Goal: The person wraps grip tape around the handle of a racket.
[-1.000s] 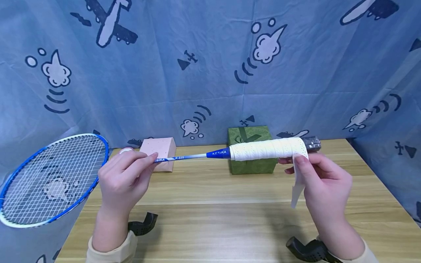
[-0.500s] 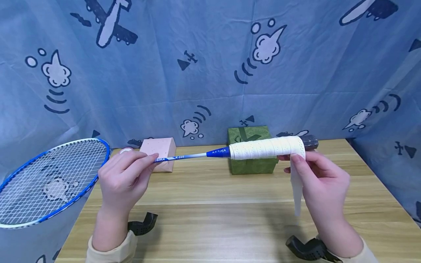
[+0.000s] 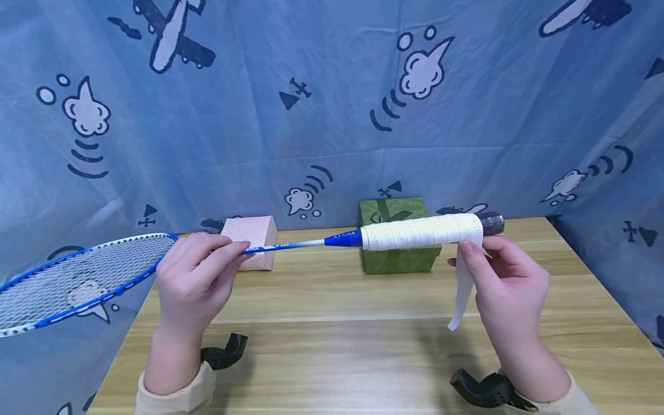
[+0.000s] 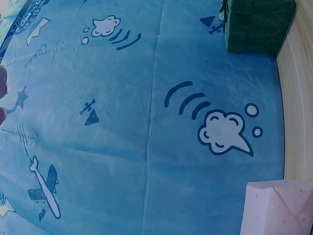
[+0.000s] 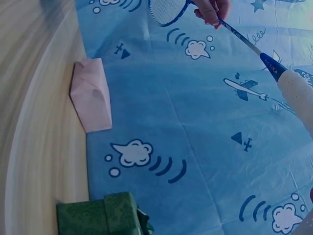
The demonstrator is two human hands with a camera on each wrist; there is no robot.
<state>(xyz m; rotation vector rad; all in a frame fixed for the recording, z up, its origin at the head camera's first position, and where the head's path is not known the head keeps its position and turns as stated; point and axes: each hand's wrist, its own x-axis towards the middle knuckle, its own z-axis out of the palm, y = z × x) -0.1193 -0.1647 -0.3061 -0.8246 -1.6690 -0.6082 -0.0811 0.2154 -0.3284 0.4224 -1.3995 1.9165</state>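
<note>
A blue and white badminton racket [image 3: 342, 238] is held level above the table, its strung head [image 3: 88, 276] out to the left. My left hand [image 3: 194, 276] pinches the shaft between thumb and fingers. White perforated grip tape [image 3: 415, 232] wraps most of the handle, and the dark butt end [image 3: 493, 222] sticks out bare at the right. With thumb and fingers my right hand [image 3: 510, 282] pinches the tape beside that end. A loose tape tail [image 3: 461, 291] hangs below the thumb. In the right wrist view the left hand [image 5: 212, 10] shows on the shaft.
A pink box [image 3: 251, 233] and a green box with a ribbon [image 3: 396, 262] stand at the back of the wooden table [image 3: 321, 346]. Behind them hangs a blue printed curtain [image 3: 332, 115]. Black straps with mounts [image 3: 487, 389] sit on both wrists.
The racket has turned about its shaft, so its head looks narrower and more edge-on. The tape tail has swung and now hangs toward the left. Both hands stay nearly in place.
</note>
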